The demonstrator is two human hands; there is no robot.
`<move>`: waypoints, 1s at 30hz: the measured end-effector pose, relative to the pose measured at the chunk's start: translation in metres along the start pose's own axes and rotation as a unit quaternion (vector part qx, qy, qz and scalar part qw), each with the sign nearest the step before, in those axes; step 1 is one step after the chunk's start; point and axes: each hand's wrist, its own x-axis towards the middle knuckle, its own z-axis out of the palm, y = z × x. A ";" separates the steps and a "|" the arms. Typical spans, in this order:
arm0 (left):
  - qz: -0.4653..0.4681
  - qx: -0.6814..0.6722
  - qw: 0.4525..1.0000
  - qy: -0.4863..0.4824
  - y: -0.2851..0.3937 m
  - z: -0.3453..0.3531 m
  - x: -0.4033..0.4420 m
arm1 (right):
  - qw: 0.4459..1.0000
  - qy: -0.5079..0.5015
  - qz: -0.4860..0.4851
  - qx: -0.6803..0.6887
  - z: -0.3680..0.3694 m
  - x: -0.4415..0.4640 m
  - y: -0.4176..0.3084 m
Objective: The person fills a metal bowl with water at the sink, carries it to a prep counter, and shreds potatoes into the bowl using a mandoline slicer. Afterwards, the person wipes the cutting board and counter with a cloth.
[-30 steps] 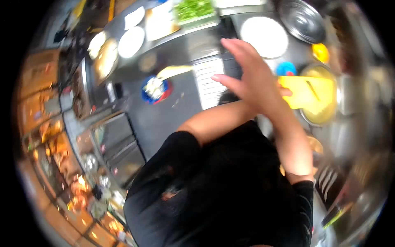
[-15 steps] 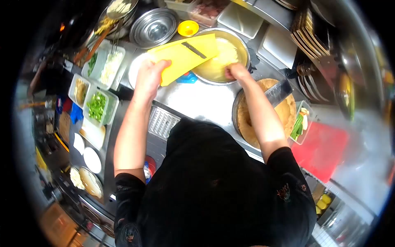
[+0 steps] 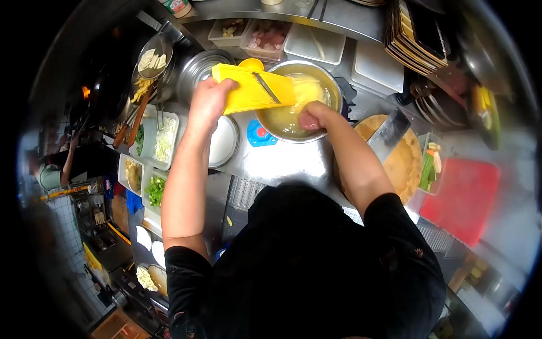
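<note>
My left hand [image 3: 208, 103] grips the near end of a yellow mandoline slicer [image 3: 243, 93]. The slicer slants over the rim of a steel bowl [image 3: 334, 85], its dark diagonal blade facing up. Cloudy liquid and a pile of pale yellow pieces [image 3: 307, 90] fill part of the bowl. At the bowl's near right side, my right hand [image 3: 317, 116] is closed with its fingers curled, just past the slicer's end. Whatever lies inside the curled fingers is hidden. A blue plastic piece with a red centre [image 3: 261, 134] rests on the steel counter below the slicer.
To the right, a cleaver [image 3: 389, 135] lies on a round wooden chopping block [image 3: 409, 164], beside a red cutting board [image 3: 463, 198]. Tubs of chopped greens [image 3: 154, 189] and white shreds [image 3: 165, 141] stand left. Another person [image 3: 53, 175] is at the far left.
The camera view has shifted, showing more of the back shelf. The slicer is turned flatter, and my right hand has moved slightly nearer me. Another person now shows at the left.
</note>
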 end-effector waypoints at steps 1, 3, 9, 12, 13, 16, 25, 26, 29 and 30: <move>-0.004 0.001 1.000 0.002 -0.003 -0.001 0.005 | 0.997 -0.028 -0.004 0.070 -0.002 -0.013 -0.013; 0.007 0.012 1.000 0.012 -0.006 0.004 0.010 | 0.972 -0.112 -0.014 0.205 -0.001 -0.056 -0.051; 0.016 0.034 0.999 0.019 0.010 0.025 0.014 | 0.969 -0.150 -0.159 0.117 0.049 -0.211 -0.176; 0.007 0.046 0.999 0.026 0.023 0.031 0.007 | 0.971 -0.140 -0.180 0.072 0.062 -0.227 -0.196; 0.017 0.051 0.998 0.030 0.024 0.032 0.008 | 0.971 -0.139 -0.184 0.061 0.065 -0.230 -0.198; 0.018 0.065 0.997 0.027 0.021 0.032 0.015 | 0.970 -0.147 -0.183 0.069 0.069 -0.238 -0.198; 0.050 0.083 0.995 0.034 0.014 0.028 0.021 | 0.971 -0.087 -0.219 0.026 0.041 -0.227 -0.164; 0.054 0.074 0.995 0.035 0.014 0.026 0.021 | 0.972 -0.083 -0.218 -0.023 0.028 -0.214 -0.149; 0.040 0.084 0.995 0.037 0.032 0.020 0.005 | 0.924 -0.109 -0.190 -0.314 -0.005 -0.136 -0.091; 0.040 0.082 0.995 0.037 0.036 0.020 0.000 | 0.947 -0.086 -0.129 -0.281 0.001 -0.131 -0.073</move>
